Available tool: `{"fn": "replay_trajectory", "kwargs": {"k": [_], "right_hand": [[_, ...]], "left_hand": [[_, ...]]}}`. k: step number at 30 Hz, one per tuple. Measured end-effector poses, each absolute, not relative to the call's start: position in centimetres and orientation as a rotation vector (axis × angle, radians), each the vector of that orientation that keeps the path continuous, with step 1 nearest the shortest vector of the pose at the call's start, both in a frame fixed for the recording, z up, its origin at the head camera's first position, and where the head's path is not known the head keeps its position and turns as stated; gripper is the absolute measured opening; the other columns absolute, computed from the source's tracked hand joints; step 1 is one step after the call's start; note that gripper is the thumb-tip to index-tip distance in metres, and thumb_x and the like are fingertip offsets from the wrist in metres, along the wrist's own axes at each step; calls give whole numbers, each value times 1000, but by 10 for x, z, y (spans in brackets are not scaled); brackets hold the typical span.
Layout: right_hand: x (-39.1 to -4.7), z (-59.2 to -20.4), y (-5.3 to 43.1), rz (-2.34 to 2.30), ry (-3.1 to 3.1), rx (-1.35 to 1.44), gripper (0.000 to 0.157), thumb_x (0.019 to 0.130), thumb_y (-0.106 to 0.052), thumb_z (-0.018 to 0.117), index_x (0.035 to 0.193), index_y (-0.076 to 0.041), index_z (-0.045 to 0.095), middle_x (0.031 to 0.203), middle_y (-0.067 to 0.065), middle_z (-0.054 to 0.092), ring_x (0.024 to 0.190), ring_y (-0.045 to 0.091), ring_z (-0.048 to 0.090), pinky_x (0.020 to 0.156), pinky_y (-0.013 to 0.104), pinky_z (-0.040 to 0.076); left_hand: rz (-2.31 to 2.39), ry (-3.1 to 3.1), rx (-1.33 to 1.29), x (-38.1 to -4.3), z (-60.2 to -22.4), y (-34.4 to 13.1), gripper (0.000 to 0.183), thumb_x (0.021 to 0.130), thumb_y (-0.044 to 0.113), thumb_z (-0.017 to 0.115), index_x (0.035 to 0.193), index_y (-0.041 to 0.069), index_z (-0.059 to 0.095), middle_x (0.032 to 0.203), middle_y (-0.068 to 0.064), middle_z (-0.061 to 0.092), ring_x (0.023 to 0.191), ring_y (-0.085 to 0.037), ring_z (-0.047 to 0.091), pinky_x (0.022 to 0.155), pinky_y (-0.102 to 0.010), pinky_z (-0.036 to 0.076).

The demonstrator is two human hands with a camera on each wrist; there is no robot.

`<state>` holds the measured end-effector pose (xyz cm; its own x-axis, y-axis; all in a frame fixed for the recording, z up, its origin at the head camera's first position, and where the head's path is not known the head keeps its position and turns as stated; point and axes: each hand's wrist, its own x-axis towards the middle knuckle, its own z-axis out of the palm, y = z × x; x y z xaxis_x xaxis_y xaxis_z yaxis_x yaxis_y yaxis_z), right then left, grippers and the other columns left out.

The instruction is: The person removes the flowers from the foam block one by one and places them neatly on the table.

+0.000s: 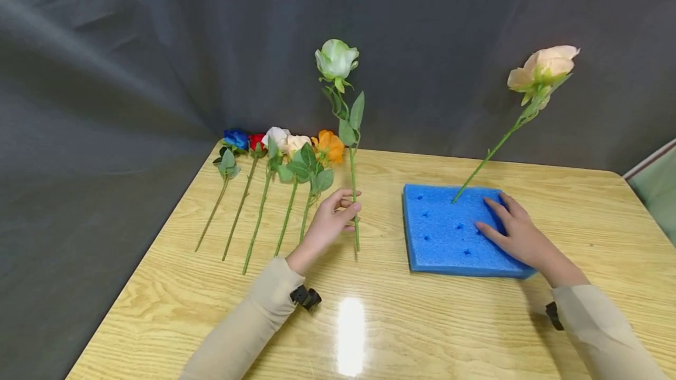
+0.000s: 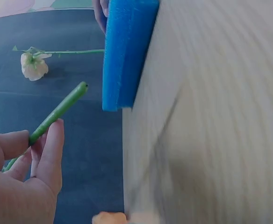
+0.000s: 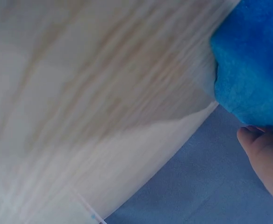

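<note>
My left hand (image 1: 334, 216) pinches the stem of a pale green artificial rose (image 1: 337, 60) between thumb and fingers. The rose is upright, its bloom well above the table. In the left wrist view, the stem's cut end (image 2: 82, 87) points toward the blue foam block (image 2: 122, 56). On the right of the table lies that foam block (image 1: 438, 257), with several small holes in its top. A peach rose (image 1: 546, 69) stands in it, leaning right. My right hand (image 1: 514, 230) rests on the block's right side with fingers spread; in the right wrist view only part of this hand (image 3: 267, 158) shows.
Left of my left hand several roses lie in a row: blue (image 1: 236, 139), red (image 1: 257, 142), white (image 1: 276, 138), cream (image 1: 298, 144) and orange (image 1: 328, 146). A dark curtain (image 1: 433, 63) hangs behind the wooden table (image 1: 401, 321).
</note>
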<state>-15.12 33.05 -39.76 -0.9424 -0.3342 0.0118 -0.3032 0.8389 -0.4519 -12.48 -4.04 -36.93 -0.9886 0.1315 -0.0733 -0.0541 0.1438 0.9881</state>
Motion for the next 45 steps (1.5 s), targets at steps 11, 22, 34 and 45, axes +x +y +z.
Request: {"fn": "replay_trajectory", "kwargs": {"k": [11, 22, 34, 45], "right_hand": [[-152, -394, 331, -694, 2913, -457, 73, 96, -36, 55, 148, 5, 24, 150, 41, 8, 133, 63, 14, 99, 77, 23], [-154, -391, 328, -706, 2897, -451, 73, 94, -32, 56, 145, 9, 25, 148, 43, 8, 131, 66, 16, 99, 78, 23], [-155, -390, 327, -677, 2890, -420, 74, 93, -31, 58, 145, 10, 24, 147, 44, 9, 130, 66, 16, 99, 77, 24], [-155, -391, 328, -681, 2887, -418, 74, 93, -29, 58, 146, 10, 23, 147, 45, 8, 130, 66, 16, 99, 77, 24]], "left_hand": [[1810, 2267, 80, -116, -385, -62, 40, 98, 12, 53, 136, 2, 48, 109, -19, 59, 88, -25, 62, 73, -37, 60], [1727, 2209, 81, -115, -397, -60, 33, 97, 9, 54, 129, 1, 52, 105, -15, 58, 82, -17, 62, 69, -31, 60], [1638, 2181, 45, -115, -404, -54, 32, 95, 5, 57, 125, -3, 52, 107, -19, 61, 84, -18, 65, 66, -29, 60], [1592, 2146, 5, -114, -405, -55, 34, 93, 2, 58, 125, -5, 50, 107, -19, 61, 87, -21, 65, 68, -32, 60]]}}
